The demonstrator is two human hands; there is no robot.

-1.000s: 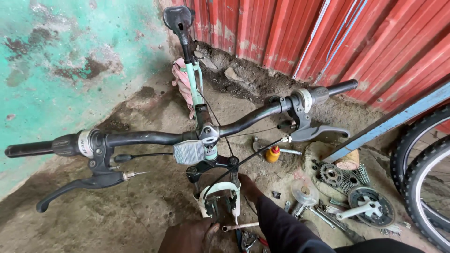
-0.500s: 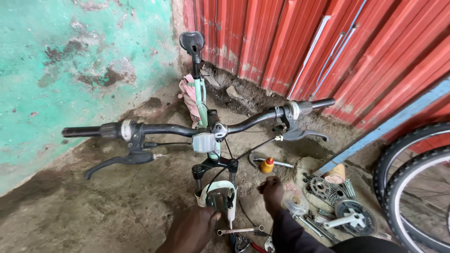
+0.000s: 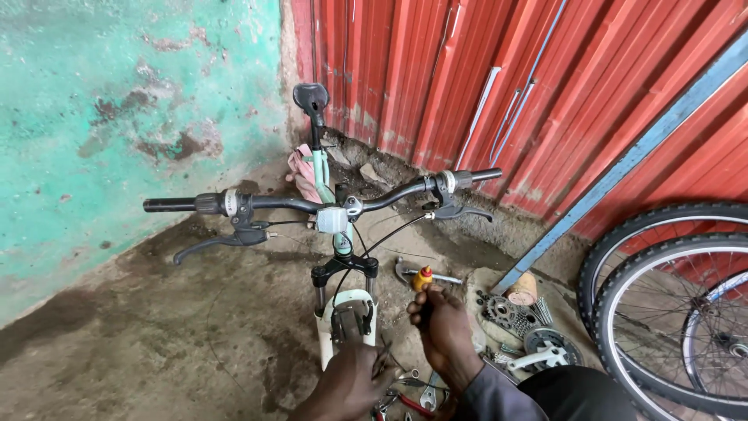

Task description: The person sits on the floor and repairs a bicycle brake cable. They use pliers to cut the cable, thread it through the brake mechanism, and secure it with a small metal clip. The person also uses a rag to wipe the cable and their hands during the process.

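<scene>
We see one small bottle (image 3: 422, 278) on the ground by the bike's front fork. It is yellow with a red cap. We see no labels, signs or screens.

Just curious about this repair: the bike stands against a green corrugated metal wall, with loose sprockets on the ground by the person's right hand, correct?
Not quite. The corrugated metal wall is red; only the plaster wall on the left is green, as the head view shows. The bike and the loose sprockets near the right hand are as you say.
</scene>
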